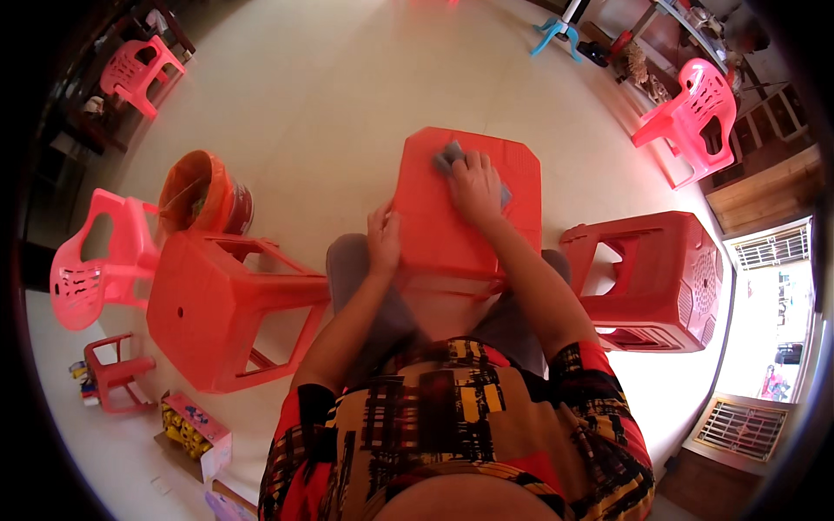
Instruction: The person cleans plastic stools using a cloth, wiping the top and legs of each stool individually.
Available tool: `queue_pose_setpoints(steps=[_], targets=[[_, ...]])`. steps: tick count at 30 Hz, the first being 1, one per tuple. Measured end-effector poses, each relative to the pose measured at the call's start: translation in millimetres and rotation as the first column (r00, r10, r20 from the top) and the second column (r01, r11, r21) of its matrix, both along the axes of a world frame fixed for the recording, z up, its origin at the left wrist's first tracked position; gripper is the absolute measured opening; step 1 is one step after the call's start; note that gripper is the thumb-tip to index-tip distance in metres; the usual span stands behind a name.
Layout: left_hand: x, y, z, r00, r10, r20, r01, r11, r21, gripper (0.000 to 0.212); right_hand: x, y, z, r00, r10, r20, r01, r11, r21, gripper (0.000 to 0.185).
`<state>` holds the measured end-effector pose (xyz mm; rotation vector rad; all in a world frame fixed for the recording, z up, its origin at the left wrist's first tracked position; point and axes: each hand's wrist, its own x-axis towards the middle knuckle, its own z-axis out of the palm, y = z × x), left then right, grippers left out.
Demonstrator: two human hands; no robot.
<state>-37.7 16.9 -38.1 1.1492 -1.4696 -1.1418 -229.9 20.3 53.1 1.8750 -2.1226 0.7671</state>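
Observation:
A red plastic stool (443, 228) stands upright between my knees, its flat top facing me. My right hand (477, 189) is closed on a grey cloth (449, 158) and presses it against the upper part of the stool's top; a bit of the cloth shows on the other side of the hand too. My left hand (384, 238) rests on the stool's left edge, its fingers against the rim and no cloth in it.
Another red stool (195, 306) is at my left, with an orange-lined bucket (197, 189) behind it. Darker red stools (671, 280) are at my right. Pink plastic chairs (700, 120) stand farther off. A box of yellow items (202, 426) lies lower left.

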Motion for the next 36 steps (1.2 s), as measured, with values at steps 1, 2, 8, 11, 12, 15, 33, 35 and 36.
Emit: queue_pose_setpoints(steps=[1, 2, 8, 11, 12, 15, 33, 35, 36], targets=[[5, -2, -10, 1.000, 0.010, -0.023, -0.009, 0.999, 0.036, 0.037, 8, 14, 0, 0.997, 0.068, -0.029, -0.069, 0.997, -0.029, 0.010], [4, -1, -17, 1.000, 0.001, -0.022, 0.000, 0.999, 0.044, 0.037, 12, 30, -1, 0.990, 0.125, -0.063, -0.128, 0.990, -0.053, 0.010], [18, -9, -53, 0.892, -0.166, -0.421, 0.303, 0.909, 0.284, 0.033, 65, 87, 27, 0.945, 0.326, 0.014, -0.327, 0.945, 0.016, 0.008], [14, -8, -31, 0.850, -0.173, -0.498, 0.367, 0.872, 0.324, 0.033, 69, 78, 31, 0.937, 0.350, -0.005, -0.350, 0.936, -0.037, 0.007], [17, -9, -40, 0.871, -0.204, -0.448, 0.358, 0.887, 0.293, 0.032, 69, 70, 31, 0.934, 0.357, -0.004, -0.357, 0.933, -0.036, 0.007], [14, -10, -49, 0.889, -0.219, -0.401, 0.326, 0.919, 0.220, 0.032, 60, 29, 15, 0.957, 0.289, -0.035, -0.289, 0.957, -0.024, 0.006], [14, -17, -55, 0.941, -0.288, -0.175, 0.293, 0.956, 0.000, 0.036, 27, -75, -7, 0.999, 0.037, 0.007, -0.037, 0.999, -0.001, 0.012], [9, -12, -53, 0.879, -0.237, -0.414, 0.316, 0.940, 0.132, 0.035, 35, -47, -10, 0.994, 0.112, 0.000, -0.112, 0.993, -0.041, 0.012], [10, -12, -56, 0.870, -0.212, -0.446, 0.310, 0.937, 0.158, 0.033, 44, -30, -9, 0.984, 0.175, -0.018, -0.176, 0.984, -0.035, 0.011]])
